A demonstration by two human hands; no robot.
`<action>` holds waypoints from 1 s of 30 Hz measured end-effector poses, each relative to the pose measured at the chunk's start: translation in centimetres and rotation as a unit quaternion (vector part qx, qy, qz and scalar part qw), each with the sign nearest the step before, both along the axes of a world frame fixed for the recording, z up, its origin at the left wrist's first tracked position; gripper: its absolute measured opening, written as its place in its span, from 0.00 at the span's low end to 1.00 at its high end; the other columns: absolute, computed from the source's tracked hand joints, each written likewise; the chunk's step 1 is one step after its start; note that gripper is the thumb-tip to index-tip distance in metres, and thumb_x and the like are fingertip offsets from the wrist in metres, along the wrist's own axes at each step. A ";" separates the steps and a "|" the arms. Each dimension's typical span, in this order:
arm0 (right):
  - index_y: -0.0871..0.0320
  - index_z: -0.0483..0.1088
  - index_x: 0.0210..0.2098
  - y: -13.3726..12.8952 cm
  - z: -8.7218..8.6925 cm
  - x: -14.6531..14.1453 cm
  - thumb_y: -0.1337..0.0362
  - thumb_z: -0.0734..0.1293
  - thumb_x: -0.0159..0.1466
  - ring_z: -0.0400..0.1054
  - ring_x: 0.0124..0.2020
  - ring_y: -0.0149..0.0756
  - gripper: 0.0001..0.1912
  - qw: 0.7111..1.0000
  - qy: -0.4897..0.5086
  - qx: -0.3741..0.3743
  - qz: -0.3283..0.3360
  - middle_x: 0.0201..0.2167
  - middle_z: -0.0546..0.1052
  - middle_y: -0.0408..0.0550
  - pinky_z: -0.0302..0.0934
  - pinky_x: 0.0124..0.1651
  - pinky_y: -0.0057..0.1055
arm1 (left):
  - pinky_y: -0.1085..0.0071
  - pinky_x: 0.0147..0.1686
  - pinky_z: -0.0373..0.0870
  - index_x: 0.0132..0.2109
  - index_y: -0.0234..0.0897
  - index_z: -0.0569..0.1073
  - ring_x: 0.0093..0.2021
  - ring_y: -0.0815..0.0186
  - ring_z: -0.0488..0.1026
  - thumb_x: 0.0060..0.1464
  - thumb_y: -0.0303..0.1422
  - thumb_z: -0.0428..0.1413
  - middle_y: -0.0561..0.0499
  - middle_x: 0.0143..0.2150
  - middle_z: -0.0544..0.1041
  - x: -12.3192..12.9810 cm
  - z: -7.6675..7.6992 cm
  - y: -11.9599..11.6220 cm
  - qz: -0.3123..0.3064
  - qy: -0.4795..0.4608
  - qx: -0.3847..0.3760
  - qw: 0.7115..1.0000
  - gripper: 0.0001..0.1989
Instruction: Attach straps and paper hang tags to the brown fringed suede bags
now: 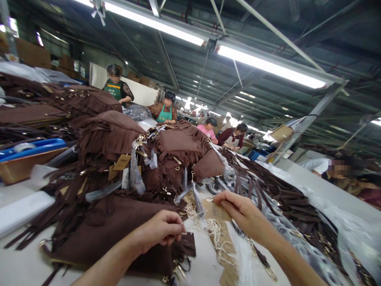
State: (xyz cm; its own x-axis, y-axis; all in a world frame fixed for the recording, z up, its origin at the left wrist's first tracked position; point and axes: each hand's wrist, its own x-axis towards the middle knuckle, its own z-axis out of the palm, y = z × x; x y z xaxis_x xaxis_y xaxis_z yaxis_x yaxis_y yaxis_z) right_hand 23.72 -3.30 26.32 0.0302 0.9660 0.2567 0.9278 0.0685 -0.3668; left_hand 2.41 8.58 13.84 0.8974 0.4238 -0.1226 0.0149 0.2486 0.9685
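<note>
My left hand (pixel 166 229) is closed in a pinch over the near brown bag, with a short bit of thin white string (pixel 183 228) at its fingertips. That dark brown bag (pixel 119 226) lies flat on the table, metal clasps at its corners. My right hand (pixel 238 208) has thumb and fingers together at the edge of a brown paper tag (pixel 218 211); a small metal ring (pixel 209 199) shows beside the fingertips. Below the tag, loose white strings (pixel 220 240) lie over more brown card (pixel 229 274).
Fringed brown bags (pixel 181 141) with plastic-wrapped fittings are heaped ahead. Brown straps (pixel 276 190) and clear plastic wrap run along the right. At left are a blue tray (pixel 32 149) and a white box (pixel 24 212). Several people work beyond the heap.
</note>
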 end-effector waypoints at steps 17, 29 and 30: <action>0.52 0.72 0.36 1.6 -0.4 -0.6 0.56 0.54 0.69 0.72 0.33 0.38 0.17 1.000 -0.002 -0.001 0.029 0.32 0.78 0.46 0.65 0.36 0.31 | 0.79 0.15 0.37 0.34 0.38 0.58 0.23 0.73 0.73 0.43 0.46 0.66 0.40 0.41 0.81 -2.1 0.3 1.1 0.068 -0.132 -0.232 0.961 0.26; 0.52 0.72 0.37 0.7 -0.3 0.6 0.57 0.54 0.69 0.72 0.34 0.38 0.16 0.999 -0.032 -0.008 0.018 0.33 0.78 0.46 0.64 0.36 0.31 | 0.80 0.15 0.57 0.45 0.37 0.61 0.19 0.70 0.70 0.38 0.31 0.58 0.56 0.24 0.76 -3.3 -0.4 1.6 0.133 -0.035 -0.003 0.990 0.23; 0.52 0.72 0.36 0.3 -0.7 1.2 0.58 0.55 0.69 0.72 0.34 0.38 0.16 0.999 -0.035 -0.023 0.013 0.33 0.78 0.46 0.64 0.36 0.31 | 0.79 0.15 0.56 0.45 0.37 0.62 0.18 0.70 0.69 0.40 0.32 0.57 0.56 0.24 0.76 -3.5 -0.4 1.8 0.142 -0.023 0.021 0.989 0.22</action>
